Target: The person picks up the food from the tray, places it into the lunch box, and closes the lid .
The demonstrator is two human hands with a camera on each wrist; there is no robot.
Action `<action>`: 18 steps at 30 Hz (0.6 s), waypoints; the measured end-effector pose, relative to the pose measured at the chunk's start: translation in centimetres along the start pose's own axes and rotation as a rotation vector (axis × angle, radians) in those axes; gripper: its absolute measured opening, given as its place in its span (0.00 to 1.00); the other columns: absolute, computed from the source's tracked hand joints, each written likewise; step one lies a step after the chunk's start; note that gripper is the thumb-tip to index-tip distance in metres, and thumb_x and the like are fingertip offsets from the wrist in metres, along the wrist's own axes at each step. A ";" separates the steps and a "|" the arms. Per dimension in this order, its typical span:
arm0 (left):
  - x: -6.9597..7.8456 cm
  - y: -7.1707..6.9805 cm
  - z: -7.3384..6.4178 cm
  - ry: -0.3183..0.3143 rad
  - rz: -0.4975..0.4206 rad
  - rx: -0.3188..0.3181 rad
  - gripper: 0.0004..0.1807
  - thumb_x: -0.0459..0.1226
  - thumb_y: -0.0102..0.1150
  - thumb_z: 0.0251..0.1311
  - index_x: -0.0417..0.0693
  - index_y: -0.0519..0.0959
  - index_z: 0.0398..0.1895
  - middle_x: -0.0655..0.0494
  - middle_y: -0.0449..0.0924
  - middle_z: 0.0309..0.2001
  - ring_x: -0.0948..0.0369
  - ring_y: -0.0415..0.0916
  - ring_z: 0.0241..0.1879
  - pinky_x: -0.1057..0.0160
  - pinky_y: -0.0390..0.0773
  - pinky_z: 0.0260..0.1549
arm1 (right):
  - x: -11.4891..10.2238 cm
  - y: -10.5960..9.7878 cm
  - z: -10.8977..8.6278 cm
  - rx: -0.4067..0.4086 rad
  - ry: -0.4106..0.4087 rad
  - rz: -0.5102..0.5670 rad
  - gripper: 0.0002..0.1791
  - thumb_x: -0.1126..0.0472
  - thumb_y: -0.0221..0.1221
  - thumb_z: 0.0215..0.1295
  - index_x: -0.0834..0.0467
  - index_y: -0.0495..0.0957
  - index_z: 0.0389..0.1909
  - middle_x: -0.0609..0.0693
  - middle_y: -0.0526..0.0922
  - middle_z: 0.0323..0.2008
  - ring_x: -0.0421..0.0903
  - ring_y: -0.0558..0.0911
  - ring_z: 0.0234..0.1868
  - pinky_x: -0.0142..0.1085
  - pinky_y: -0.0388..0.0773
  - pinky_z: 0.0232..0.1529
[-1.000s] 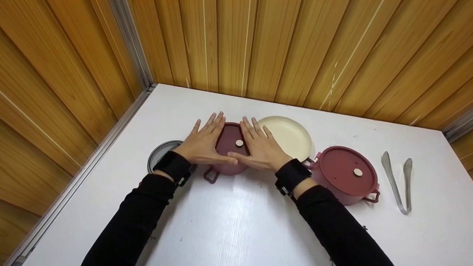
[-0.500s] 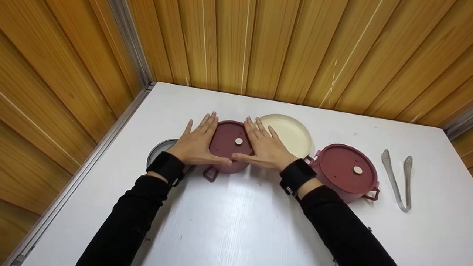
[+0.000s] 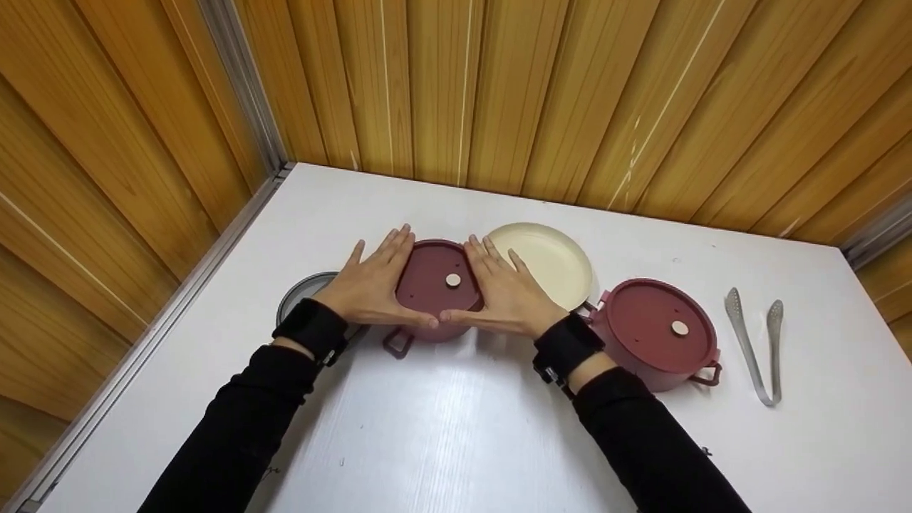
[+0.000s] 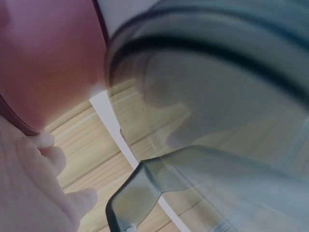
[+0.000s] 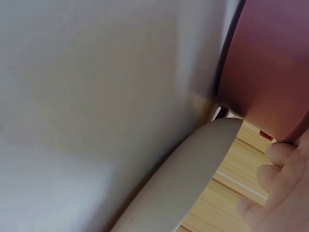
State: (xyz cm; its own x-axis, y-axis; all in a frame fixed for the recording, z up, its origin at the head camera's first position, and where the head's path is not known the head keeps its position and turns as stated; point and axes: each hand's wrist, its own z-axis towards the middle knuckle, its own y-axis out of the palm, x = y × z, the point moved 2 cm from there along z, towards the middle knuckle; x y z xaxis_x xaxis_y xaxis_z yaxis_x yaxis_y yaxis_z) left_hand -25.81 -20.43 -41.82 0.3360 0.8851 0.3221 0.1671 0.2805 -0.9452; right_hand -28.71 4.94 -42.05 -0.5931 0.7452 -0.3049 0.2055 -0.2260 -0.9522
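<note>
In the head view a dark red lidded pot [image 3: 436, 271] with a pale knob stands between my two hands. My left hand [image 3: 372, 288] lies along its left rim, fingers straight and pointing away. Along the right rim lies my right hand [image 3: 513, 293], also with straight fingers. Both thumbs stretch across the near edge of the lid, their tips close together. Each wrist view shows the pot's side, with fingertips [image 4: 48, 152] at its rim in the left one and fingers [image 5: 277, 169] at its rim in the right one. Nothing is gripped.
A smoky see-through vessel [image 3: 291, 293] sits left, partly under my left wrist. A cream frying pan [image 3: 548, 267] lies behind my right hand. To the right stand a larger red lidded pot [image 3: 652, 324] and metal tongs [image 3: 744, 349]. Wood-panelled walls [image 3: 442, 92] border the white table [image 3: 427, 434].
My hands have spread slightly apart, uncovering more of the lid. The thumbs, overlapping earlier, now lie tip by tip at the near rim. The pot looks unmoved on the table.
</note>
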 end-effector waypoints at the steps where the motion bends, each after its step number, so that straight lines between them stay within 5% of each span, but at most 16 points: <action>1: 0.0 0.0 -0.2 -0.001 -0.003 -0.004 0.83 0.80 0.68 0.49 0.44 0.34 0.92 0.49 0.28 0.93 0.50 0.31 0.93 0.30 0.35 0.88 | -0.1 0.1 -0.2 0.000 -0.005 0.001 0.73 0.17 0.59 0.64 0.59 0.38 0.91 0.57 0.39 0.92 0.56 0.42 0.93 0.62 0.41 0.92; 18: 3.5 -0.2 -2.8 0.077 0.026 -0.056 0.88 0.80 0.78 0.35 0.39 0.46 0.91 0.38 0.49 0.90 0.46 0.48 0.91 0.28 0.41 0.87 | -1.2 -0.5 -6.1 0.060 -0.088 -0.037 0.75 0.20 0.71 0.55 0.65 0.52 0.88 0.66 0.58 0.87 0.61 0.56 0.90 0.67 0.52 0.88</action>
State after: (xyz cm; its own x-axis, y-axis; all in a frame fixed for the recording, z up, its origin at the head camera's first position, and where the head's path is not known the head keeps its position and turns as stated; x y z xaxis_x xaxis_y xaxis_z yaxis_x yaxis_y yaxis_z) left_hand -22.06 -18.44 -40.35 0.4113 0.8599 0.3024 0.2081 0.2344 -0.9496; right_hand -23.32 7.99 -41.13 -0.6661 0.6962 -0.2676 0.1370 -0.2385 -0.9614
